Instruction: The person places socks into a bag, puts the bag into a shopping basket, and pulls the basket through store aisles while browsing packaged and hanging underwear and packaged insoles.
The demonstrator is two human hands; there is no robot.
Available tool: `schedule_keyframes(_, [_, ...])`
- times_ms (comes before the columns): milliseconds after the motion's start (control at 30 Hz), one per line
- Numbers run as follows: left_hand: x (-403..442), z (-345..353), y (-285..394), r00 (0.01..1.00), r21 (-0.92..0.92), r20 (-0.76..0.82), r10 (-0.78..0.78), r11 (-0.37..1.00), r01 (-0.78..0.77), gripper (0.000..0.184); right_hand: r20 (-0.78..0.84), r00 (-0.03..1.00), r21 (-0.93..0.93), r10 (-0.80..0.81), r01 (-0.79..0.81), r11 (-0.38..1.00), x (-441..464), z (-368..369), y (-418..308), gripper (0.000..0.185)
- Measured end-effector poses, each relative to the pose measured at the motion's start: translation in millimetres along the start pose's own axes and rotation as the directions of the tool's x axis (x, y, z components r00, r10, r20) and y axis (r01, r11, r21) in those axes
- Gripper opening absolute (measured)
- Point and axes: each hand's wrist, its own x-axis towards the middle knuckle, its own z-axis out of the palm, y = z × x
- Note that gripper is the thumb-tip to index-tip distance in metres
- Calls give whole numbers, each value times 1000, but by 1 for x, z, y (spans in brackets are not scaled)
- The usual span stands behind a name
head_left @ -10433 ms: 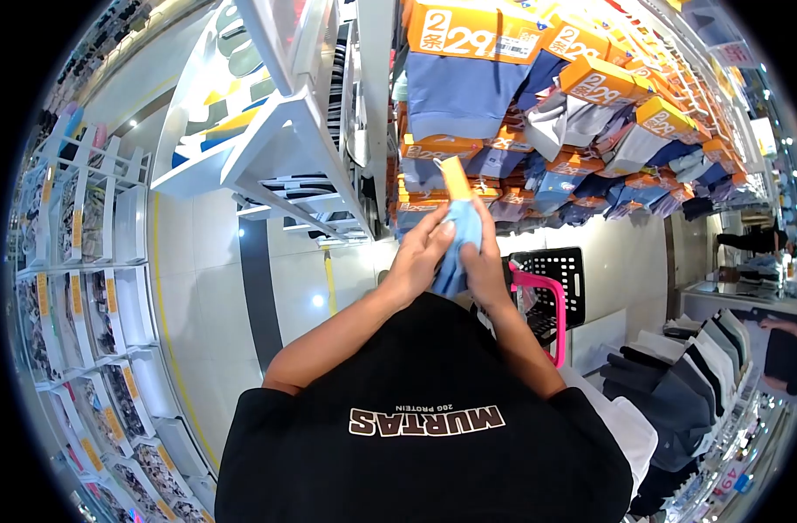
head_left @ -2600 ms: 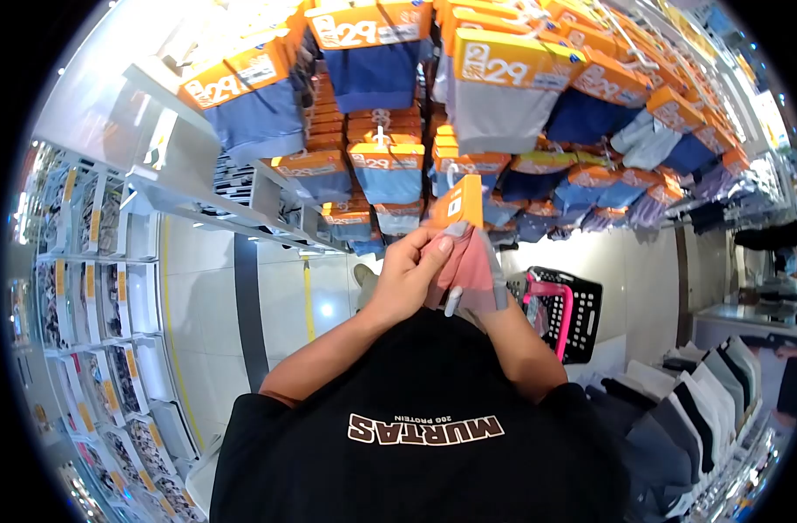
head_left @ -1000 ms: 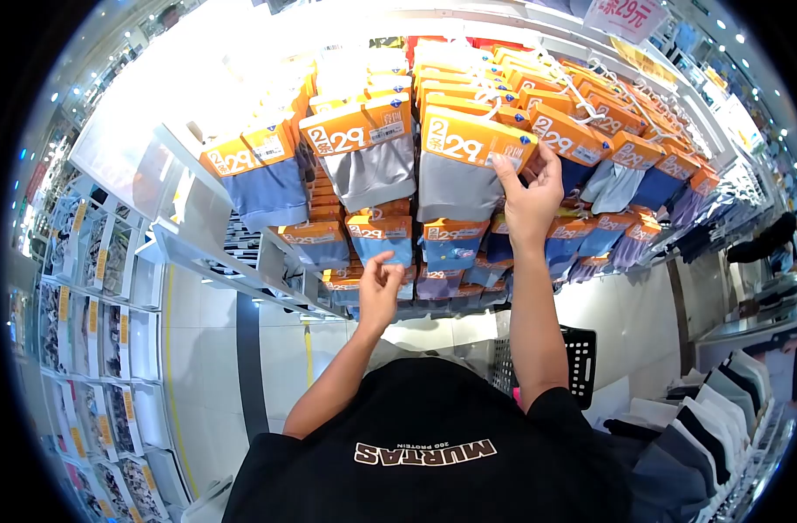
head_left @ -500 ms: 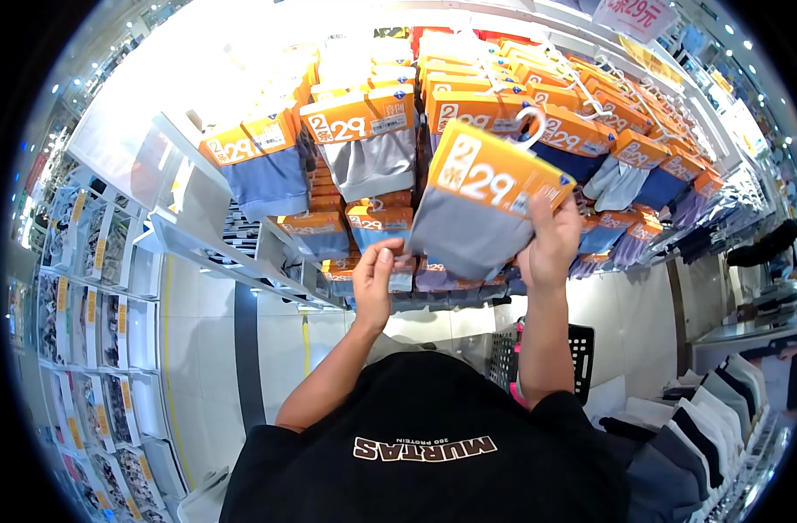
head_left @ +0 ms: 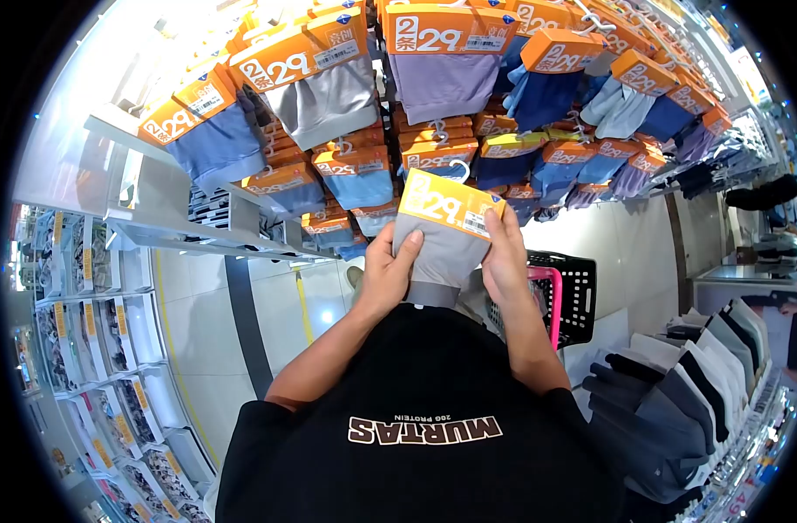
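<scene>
Close in front of my chest is a pack of grey underpants (head_left: 442, 253) with an orange "2条29" card across its top and a white hook above. My left hand (head_left: 390, 272) grips the grey fabric at its left edge, thumb lying on the front. At the opposite side my right hand (head_left: 505, 261) holds the card's right end and the fabric, partly covering them. The fingers behind the pack are hidden. Beyond it hang similar packs, among them a light grey one (head_left: 327, 103) and a lilac one (head_left: 442, 85).
A black shopping basket (head_left: 575, 301) with a pink handle (head_left: 555, 305) stands low to the right. White shelving (head_left: 132, 327) with packaged goods lines the left. Dark and pale garments (head_left: 668, 392) hang at lower right. Pale floor tiles (head_left: 198, 301) show between.
The grey pack has come down and closer to my chest. My left hand, apart from it or barely touching before, now grips its left side. The view has tilted downward.
</scene>
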Motion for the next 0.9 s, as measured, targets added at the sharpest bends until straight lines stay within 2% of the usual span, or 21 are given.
schedule_keyframes(100, [-5,0,3,993,235,119,-10,972,-18,31,-149,989,-72,7,-18,997,-7,11,10,39])
schedule_keyframes(133, [-7,0,5,983,255,162,-87,966,43,37,-155,986,-7,61,-63,998,-4,5,20,43])
schedule_keyframes(233, [-14,10,9,956,39,276,-97,995,90,38,-153,972,97,181,-167,981,-2,1,37,46])
schedule_keyframes(267, [-15,10,13,931,4,305,-202,978,211,39,-110,928,198,355,-330,923,-4,-1,39,49])
schedule_keyframes(300, [-16,11,14,904,-15,331,-271,956,292,37,103,897,275,430,-441,855,-3,-16,57,51])
schedule_keyframes(367, [-16,18,15,832,-46,390,-394,894,445,32,516,724,334,457,-661,672,5,-55,104,55])
schedule_keyframes(433, [-18,21,1,876,-111,352,-329,915,388,25,608,726,329,321,-598,731,-11,-28,85,65])
schedule_keyframes(500, [-18,22,2,901,-118,295,-318,924,365,23,382,809,311,448,-569,762,-23,-6,59,69])
schedule_keyframes(533, [-18,22,6,911,-115,285,-299,932,342,21,631,722,377,284,-606,701,-13,-16,66,71])
schedule_keyframes(633, [-19,21,6,921,-114,271,-279,941,319,21,521,751,287,407,-602,745,-16,-12,62,70])
schedule_keyframes(667, [-20,21,6,921,-141,265,-284,934,328,21,447,788,371,424,-594,713,-14,-11,67,61])
schedule_keyframes(733, [-18,18,6,926,-195,254,-279,923,332,21,411,808,355,422,-568,742,-5,-20,80,54])
schedule_keyframes(800, [-17,17,11,952,-242,148,-267,924,297,19,309,856,372,415,-510,775,9,-18,83,45])
schedule_keyframes(833, [-16,15,13,961,-266,93,-261,923,277,19,396,821,487,411,-567,664,11,-5,58,49])
schedule_keyframes(867, [-14,4,1,975,-211,75,-210,952,222,22,212,904,327,371,-423,845,8,7,36,49])
schedule_keyframes(900, [-11,-1,1,970,-218,82,-229,946,242,24,39,962,117,271,-273,955,7,13,22,48])
